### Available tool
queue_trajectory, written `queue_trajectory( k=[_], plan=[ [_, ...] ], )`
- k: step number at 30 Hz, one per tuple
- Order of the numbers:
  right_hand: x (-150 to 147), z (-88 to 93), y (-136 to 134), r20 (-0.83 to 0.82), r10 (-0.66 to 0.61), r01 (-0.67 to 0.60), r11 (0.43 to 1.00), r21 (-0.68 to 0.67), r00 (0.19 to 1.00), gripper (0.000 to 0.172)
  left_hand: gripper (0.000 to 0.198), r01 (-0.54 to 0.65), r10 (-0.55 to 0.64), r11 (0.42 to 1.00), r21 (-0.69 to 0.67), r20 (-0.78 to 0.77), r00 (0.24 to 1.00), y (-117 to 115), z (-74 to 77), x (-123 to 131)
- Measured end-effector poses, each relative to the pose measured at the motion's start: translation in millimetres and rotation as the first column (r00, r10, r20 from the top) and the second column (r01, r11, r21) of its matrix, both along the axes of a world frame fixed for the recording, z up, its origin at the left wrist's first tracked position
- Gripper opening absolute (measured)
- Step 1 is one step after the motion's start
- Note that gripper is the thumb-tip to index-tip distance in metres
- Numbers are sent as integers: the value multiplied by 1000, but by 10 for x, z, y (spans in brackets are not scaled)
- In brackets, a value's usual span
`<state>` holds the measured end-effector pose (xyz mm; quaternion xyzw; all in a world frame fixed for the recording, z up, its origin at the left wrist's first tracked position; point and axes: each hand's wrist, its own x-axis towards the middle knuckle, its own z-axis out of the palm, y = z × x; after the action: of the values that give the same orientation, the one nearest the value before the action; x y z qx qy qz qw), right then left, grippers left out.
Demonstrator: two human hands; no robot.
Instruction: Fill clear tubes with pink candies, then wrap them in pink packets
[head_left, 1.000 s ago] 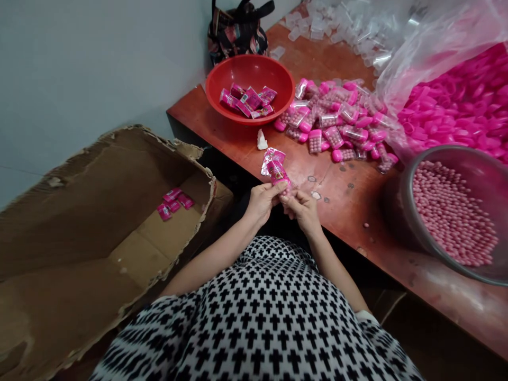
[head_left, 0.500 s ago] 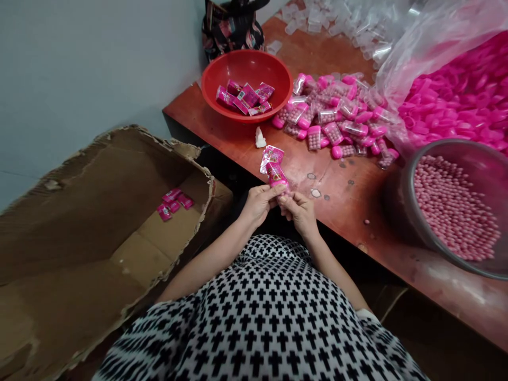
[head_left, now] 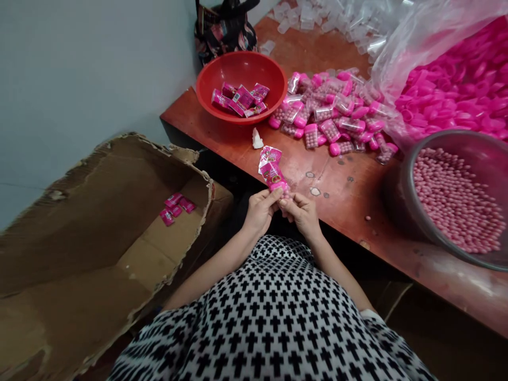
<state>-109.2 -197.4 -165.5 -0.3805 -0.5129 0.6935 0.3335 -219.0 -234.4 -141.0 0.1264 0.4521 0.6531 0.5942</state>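
At the table's near edge, my left hand [head_left: 260, 212] and my right hand [head_left: 304, 214] pinch a small candy bottle [head_left: 281, 187] between thumbs and fingers. Its pink cap points away from me, and pink candy balls show at the end by my thumbs. Right beyond the cap is a printed pink label [head_left: 272, 173]; whether it touches the bottle I cannot tell. More pink labels [head_left: 270, 154] lie stacked behind it on the table. My fingers hide the bottle's lower part.
A red bowl [head_left: 242, 117] holds several wrapped pink pieces, with a white lump [head_left: 257, 139] before it. Filled bottles [head_left: 329, 114] lie piled rightward, near pink caps [head_left: 456, 90] in a plastic bag and a tub [head_left: 410, 174] of candy balls. A cardboard box [head_left: 159, 248] stands at left.
Both hands keep their hold on the bottle and have barely shifted. The printed label beyond the cap now sits at a slightly different angle. The whole view has moved a little.
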Motion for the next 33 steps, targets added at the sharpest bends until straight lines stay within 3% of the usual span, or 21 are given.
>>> queue_trajectory(
  k=[4,8,15,21,27,33],
  plan=[
    [11,47,-13,92,-30,22,997,80,995,27,33,-34,33,999,9,80,996,35,-44,-12],
    [20,76,-37,163,-104,63,969,237,981,23,33,-42,44,999,-25,59,997,59,-43,-17],
    [26,105,-17,48,-55,54,998,13,997,27,30,7,-6,999,-39,33,999,-23,18,39],
    [9,102,-4,96,-33,24,996,90,995,28,33,-32,36,998,-63,58,998,9,-26,-2],
    [21,4,48,-67,-20,11,990,-137,998,40,32,-4,7,997,-79,39,999,-36,-70,-9],
    [-8,-33,-29,-21,-63,64,997,52,998,39,32,-41,41,999,-5,142,989,-46,-73,-15]
  ],
)
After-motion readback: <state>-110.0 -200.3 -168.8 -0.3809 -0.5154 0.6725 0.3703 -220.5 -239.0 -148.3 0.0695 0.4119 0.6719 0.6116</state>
